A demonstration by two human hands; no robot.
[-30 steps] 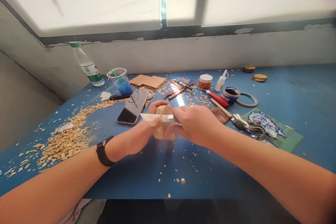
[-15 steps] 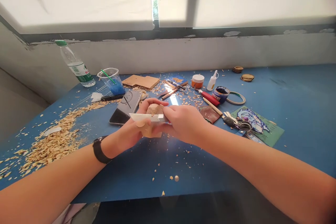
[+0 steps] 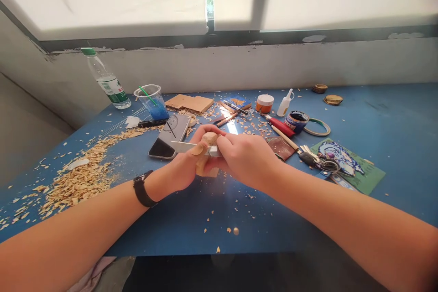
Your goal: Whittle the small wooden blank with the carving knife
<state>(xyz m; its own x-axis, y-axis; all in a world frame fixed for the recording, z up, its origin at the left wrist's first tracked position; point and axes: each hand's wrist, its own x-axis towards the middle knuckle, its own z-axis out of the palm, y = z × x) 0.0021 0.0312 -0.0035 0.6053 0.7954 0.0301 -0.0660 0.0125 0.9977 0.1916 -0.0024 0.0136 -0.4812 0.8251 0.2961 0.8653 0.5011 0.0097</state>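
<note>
My left hand (image 3: 185, 164) is wrapped round a pale wood block (image 3: 207, 172), whose upper end shows between my two hands. In my right hand (image 3: 244, 157) is a utility knife (image 3: 213, 150), its handle mostly hidden by the fingers. The wide blade points left and lies across the block, with my left thumb against it. Both hands meet above the near middle of the blue table (image 3: 191, 232). A black watch sits on my left wrist.
A phone (image 3: 169, 137) lies just left of my hands. Wood shavings (image 3: 77, 187) are heaped at the left. Behind stand a water bottle (image 3: 111, 84), a plastic cup (image 3: 152, 102), an orange jar (image 3: 264, 104) and a glue bottle (image 3: 285, 103). Keys (image 3: 320, 160) rest at the right.
The view has shifted slightly, so the table things appear further right. My left thumb has moved up onto the blade, and the knife still crosses the wood block.
</note>
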